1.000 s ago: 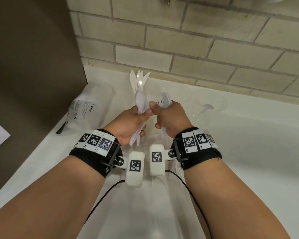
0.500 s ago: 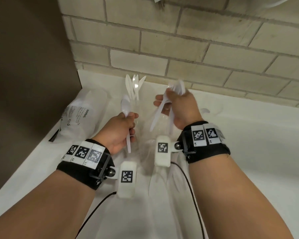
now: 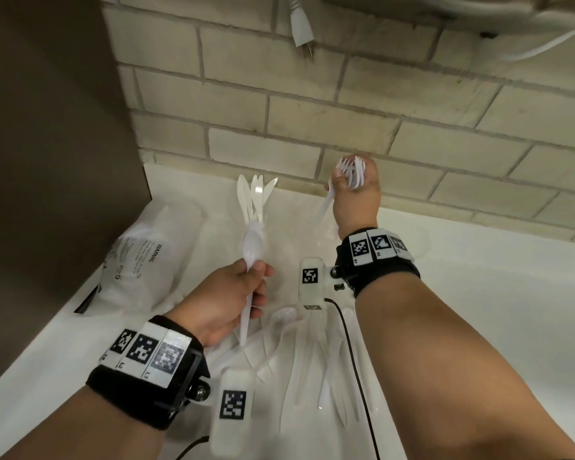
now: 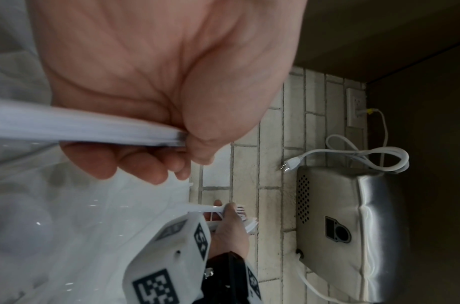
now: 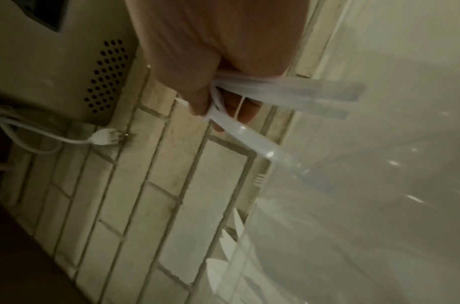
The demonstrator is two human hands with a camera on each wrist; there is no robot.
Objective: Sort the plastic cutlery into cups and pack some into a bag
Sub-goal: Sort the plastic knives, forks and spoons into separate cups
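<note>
While the head view gave you both hands above the white counter (image 3: 478, 293), only the wrist views showed the steel wall unit (image 4: 353, 236) on the brick wall (image 3: 312, 104), its white plug (image 4: 292, 163) dangling unplugged beside it.

Taking the clear cup of knives (image 3: 254, 197) at the back of the counter as your landmark: the printed plastic bag (image 3: 140, 260) lay left of it, against the dark side panel (image 3: 47, 144). Your left hand (image 3: 226, 300) was just in front of the cup, fingers curled round the handles of a stack of white spoons (image 3: 252, 247), bowls up and thumb pressed on top; the left wrist view confirmed that grip, showing the handles (image 4: 80, 129) clamped between thumb and fingers. Loose cutlery (image 3: 312, 360) lay scattered on the counter nearer you than the cup, under your forearms. Your right hand (image 3: 356, 200) was raised to the right of the cup, near the wall, gripping a bunch of white forks (image 3: 352, 171) with tines up. The right wrist view showed what the head view hid: their handles (image 5: 249, 131) fanning out below your fingers over a clear cup, though blur kept me from telling which cup.
</note>
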